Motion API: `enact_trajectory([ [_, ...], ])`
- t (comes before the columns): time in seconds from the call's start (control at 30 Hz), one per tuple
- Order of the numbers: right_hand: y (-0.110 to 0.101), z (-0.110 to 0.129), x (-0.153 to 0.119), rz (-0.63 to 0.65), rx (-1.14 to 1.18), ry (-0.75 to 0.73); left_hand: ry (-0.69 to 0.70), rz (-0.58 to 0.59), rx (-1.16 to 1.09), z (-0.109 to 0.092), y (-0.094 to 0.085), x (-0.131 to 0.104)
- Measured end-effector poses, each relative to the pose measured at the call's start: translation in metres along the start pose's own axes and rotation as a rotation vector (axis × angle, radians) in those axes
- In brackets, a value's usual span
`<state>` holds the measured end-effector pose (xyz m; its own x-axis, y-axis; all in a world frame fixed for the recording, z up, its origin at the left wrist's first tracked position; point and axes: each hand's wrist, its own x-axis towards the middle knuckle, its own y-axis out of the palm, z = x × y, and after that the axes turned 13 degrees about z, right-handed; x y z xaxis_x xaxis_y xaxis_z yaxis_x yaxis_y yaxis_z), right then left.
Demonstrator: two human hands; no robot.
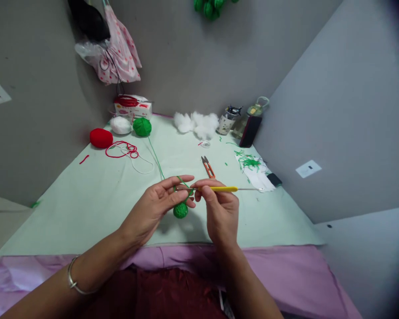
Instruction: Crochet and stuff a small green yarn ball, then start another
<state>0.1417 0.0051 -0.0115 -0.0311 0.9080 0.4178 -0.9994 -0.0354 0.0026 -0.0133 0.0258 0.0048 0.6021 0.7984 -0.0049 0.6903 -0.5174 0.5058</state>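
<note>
My right hand (219, 206) is closed in a pinch around the yellow grip of a crochet hook (224, 189), its metal shaft sticking out to the right. The hook's other end points left, into the fingers of my left hand (159, 199). Green yarn (184, 180) runs over the left index finger, and the thumb and fingers pinch the work near the hook tip. Just below them hangs a small round green crochet piece (180, 210). From the left hand a strand leads back to a green yarn ball (142, 127). Fingers partly hide the hook tip.
Orange-handled thread snips (208, 167) lie beyond my hands. At the back are white stuffing (196, 124), a pen cup (226, 122) and a dark phone (251, 131). Red yarn (101, 138) and white yarn (120, 125) sit left; green scraps (251, 162) lie on tissue right.
</note>
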Motion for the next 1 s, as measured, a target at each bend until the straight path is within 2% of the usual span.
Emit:
enact_trajectory([
  [0.23, 0.003, 0.011, 0.008, 0.089, -0.076, -0.094, 0.037, -0.053, -0.041, -0.008, -0.004, 0.007],
  [0.3, -0.008, 0.012, 0.016, 0.188, -0.194, -0.124, 0.048, -0.071, -0.062, -0.010, -0.006, 0.007],
  [0.33, -0.016, 0.010, 0.023, 0.290, -0.293, -0.120, 0.048, -0.075, -0.068, -0.012, -0.009, 0.007],
  [0.4, -0.036, 0.000, 0.039, 0.439, -0.582, -0.011, 0.059, -0.074, -0.052, -0.015, -0.015, 0.006],
  [0.47, -0.056, -0.015, 0.058, 0.405, -1.054, 0.234, 0.086, -0.061, 0.008, -0.020, -0.024, 0.007],
  [0.57, -0.078, -0.041, 0.079, 0.360, -1.250, 0.389, 0.131, -0.021, 0.136, -0.035, -0.036, 0.011],
  [0.67, -0.087, -0.060, 0.087, 0.374, -1.325, 0.492, 0.159, 0.050, 0.220, -0.062, -0.044, 0.020],
  [0.77, -0.092, -0.067, 0.090, 0.390, -1.330, 0.538, 0.195, 0.113, 0.194, -0.093, -0.046, 0.032],
  [0.87, -0.095, -0.063, 0.096, 0.418, -1.267, 0.527, 0.197, 0.102, 0.171, -0.118, -0.044, 0.046],
  [1.0, -0.090, -0.044, 0.109, 0.527, -1.071, 0.407, 0.234, 0.102, 0.161, -0.133, -0.043, 0.061],
])
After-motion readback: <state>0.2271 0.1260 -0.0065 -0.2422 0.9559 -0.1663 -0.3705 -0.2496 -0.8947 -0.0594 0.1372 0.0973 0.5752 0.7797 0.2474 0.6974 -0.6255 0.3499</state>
